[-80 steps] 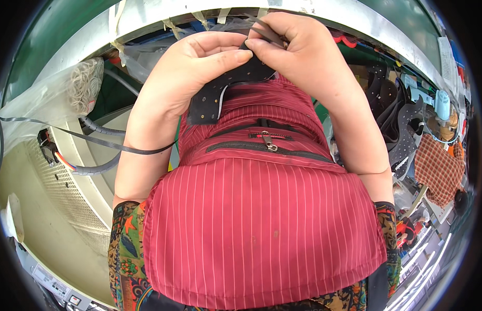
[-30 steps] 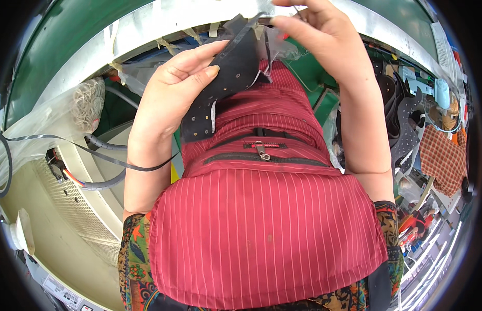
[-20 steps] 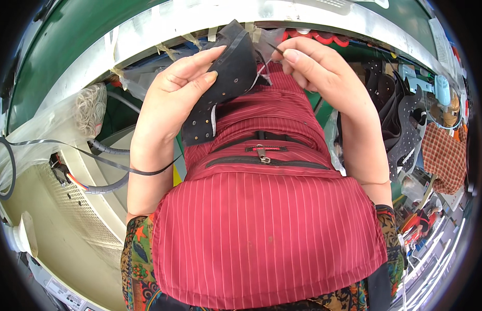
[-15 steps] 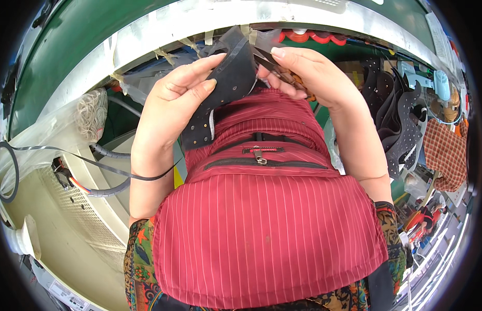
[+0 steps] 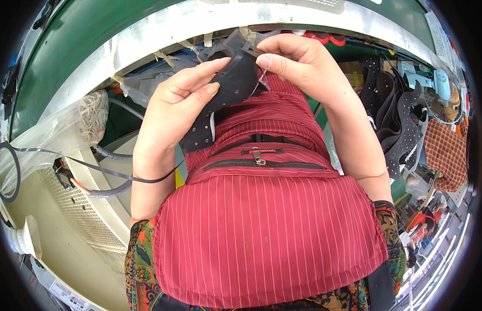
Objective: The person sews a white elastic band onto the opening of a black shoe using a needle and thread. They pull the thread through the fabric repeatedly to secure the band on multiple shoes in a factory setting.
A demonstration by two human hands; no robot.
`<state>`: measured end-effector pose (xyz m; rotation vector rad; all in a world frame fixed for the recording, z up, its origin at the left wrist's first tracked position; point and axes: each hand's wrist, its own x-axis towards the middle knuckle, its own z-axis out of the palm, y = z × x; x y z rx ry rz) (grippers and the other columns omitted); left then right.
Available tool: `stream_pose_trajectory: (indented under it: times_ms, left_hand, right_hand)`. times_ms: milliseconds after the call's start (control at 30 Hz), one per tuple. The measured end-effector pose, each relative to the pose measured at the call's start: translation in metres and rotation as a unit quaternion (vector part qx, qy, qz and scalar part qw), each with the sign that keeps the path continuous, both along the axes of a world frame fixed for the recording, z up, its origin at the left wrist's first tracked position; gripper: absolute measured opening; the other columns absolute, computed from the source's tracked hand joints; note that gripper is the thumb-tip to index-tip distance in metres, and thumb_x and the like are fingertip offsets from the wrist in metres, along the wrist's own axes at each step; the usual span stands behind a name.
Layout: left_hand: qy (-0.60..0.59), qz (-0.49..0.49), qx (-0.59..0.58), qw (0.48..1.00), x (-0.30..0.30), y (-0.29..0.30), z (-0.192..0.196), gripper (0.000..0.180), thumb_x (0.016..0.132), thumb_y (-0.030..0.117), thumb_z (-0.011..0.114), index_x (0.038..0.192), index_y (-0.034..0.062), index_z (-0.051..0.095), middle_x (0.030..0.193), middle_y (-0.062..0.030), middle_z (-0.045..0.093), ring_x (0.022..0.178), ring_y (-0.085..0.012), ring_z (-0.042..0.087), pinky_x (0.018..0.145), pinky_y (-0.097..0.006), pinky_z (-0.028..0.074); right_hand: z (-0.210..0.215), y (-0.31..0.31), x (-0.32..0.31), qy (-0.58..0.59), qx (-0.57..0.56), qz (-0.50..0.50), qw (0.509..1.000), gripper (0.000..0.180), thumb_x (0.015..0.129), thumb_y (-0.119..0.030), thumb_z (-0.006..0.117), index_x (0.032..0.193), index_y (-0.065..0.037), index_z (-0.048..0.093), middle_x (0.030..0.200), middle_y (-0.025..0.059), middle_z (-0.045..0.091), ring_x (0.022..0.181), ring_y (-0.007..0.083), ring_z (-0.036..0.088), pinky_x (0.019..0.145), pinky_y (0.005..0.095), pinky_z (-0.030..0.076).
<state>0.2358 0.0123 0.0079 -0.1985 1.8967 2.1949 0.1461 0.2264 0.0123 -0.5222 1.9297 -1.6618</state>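
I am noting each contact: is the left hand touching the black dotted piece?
Touching. The head view shows the left hand holding the black dotted piece by its left edge, no gap visible.

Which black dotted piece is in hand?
The black dotted piece gripped by the left hand at upper centre; the other dotted pieces are bunched at the picture's right, with no hand on them.
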Motion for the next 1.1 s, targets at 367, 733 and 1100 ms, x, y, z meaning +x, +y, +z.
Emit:
stream_pose_trajectory:
  times_ms: [367,733,1100]
  left_hand:
    - [-0.03,-0.015,0.064,0.997,-0.002,0.004,0.008,0.029,0.088,0.002,0.056,0.117,0.0009,0.056,0.101,-0.0061,0.066,0.093,-0.0075,0.058,0.084,-0.022,0.045]
    - [-0.045,-0.034,0.052,0.997,0.0,0.007,0.015,0.023,0.089,0.003,0.055,0.112,-0.0015,0.055,0.097,-0.0052,0.067,0.088,-0.0068,0.059,0.08,-0.02,0.046]
    - [-0.018,-0.049,-0.218,0.975,0.022,-0.006,-0.001,0.022,0.087,0.012,0.062,0.104,-0.0025,0.063,0.086,-0.0037,0.066,0.078,-0.0074,0.057,0.072,-0.024,0.046]
  right_hand:
    - [0.018,-0.007,0.0,-0.069,0.017,-0.026,0.997,0.04,0.081,-0.023,0.065,0.114,-0.002,0.056,0.092,0.0028,0.062,0.077,0.0049,0.054,0.061,0.0182,0.042]
    - [0.012,-0.026,0.017,-0.117,-0.075,-0.141,0.98,0.03,0.083,-0.011,0.063,0.113,-0.006,0.059,0.079,-0.0007,0.059,0.056,0.0039,0.048,0.048,0.0201,0.039]
    - [0.021,-0.001,0.005,-0.112,-0.126,-0.274,0.947,0.032,0.087,-0.006,0.059,0.118,-0.001,0.054,0.076,-0.0008,0.058,0.058,0.0048,0.051,0.047,0.0174,0.039]
